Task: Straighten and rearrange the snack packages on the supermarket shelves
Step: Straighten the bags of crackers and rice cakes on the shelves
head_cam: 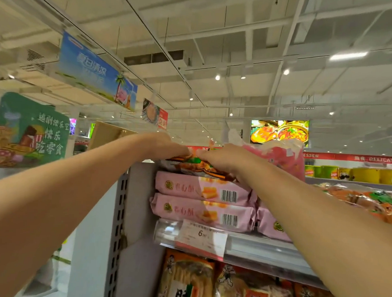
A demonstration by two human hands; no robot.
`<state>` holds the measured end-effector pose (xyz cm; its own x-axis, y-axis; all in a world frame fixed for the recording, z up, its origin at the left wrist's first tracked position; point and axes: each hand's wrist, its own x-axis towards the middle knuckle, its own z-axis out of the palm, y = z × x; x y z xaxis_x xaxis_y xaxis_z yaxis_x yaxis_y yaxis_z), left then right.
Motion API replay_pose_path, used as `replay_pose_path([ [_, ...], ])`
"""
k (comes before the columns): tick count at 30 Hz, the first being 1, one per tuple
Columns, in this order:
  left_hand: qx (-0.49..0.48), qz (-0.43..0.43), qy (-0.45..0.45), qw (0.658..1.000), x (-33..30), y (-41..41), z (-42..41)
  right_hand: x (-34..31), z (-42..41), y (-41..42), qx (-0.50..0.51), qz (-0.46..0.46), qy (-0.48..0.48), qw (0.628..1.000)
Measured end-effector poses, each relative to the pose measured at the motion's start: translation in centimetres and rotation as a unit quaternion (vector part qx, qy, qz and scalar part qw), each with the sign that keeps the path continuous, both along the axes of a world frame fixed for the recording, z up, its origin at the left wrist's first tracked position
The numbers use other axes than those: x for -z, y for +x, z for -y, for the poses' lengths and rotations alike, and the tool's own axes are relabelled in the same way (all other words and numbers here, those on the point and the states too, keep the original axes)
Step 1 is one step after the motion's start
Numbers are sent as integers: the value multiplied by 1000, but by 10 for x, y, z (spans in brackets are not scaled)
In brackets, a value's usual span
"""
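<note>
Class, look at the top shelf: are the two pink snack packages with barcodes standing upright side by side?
No: the two pink snack packages lie flat, one stacked on the other, under the orange-and-green bag.

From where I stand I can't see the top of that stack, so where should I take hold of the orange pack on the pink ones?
Probably by its two short ends, from the front. The orange pack lies flat across the pink packs, front edge overhanging. The left hand and right hand already rest on top, fingers reaching over.
</note>
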<state>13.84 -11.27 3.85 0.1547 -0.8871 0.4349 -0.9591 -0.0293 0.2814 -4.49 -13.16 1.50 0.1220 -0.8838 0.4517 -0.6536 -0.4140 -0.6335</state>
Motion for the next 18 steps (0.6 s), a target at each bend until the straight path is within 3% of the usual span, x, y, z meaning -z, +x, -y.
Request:
replay_pose_path([
  [7, 32, 89, 15, 995, -11, 5, -1, 3, 4, 1, -26, 13, -65, 997],
  [13, 66, 21, -78, 995, -10, 2, -12, -3, -14, -24, -48, 71, -180, 980],
  [18, 184, -109, -213, 953, 5, -44, -36, 7, -53, -84, -18, 89, -234, 968],
])
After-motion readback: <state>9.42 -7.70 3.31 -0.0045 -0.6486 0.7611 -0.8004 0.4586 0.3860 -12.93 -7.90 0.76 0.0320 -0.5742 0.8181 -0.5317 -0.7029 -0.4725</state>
